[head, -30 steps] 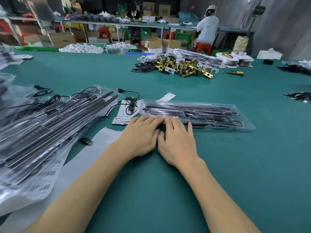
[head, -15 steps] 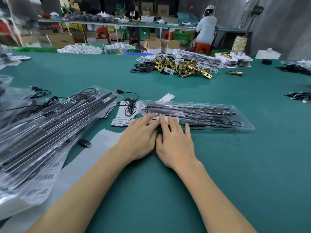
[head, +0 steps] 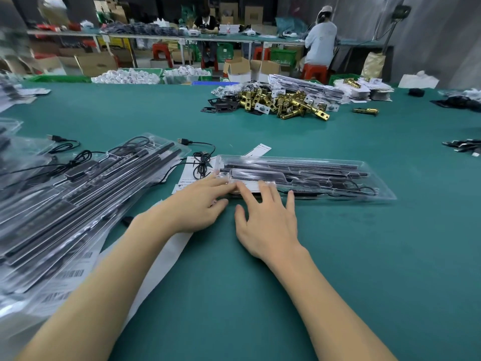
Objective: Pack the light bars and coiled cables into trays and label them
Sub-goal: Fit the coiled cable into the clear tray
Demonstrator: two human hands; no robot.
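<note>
On the green table (head: 338, 256), both the left hand (head: 197, 204) and right hand (head: 268, 217) press flat, straight-fingered, on the near-left end of the clear plastic tray (head: 377, 190) holding black light bars (head: 291, 166).

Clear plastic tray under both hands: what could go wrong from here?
1. Both the left hand and the right hand press only the near left end of the clear plastic tray; its far end might lift or gape.
2. The coiled black USB cable lies loose on the white printed sheets beside the tray and could snag.
</note>
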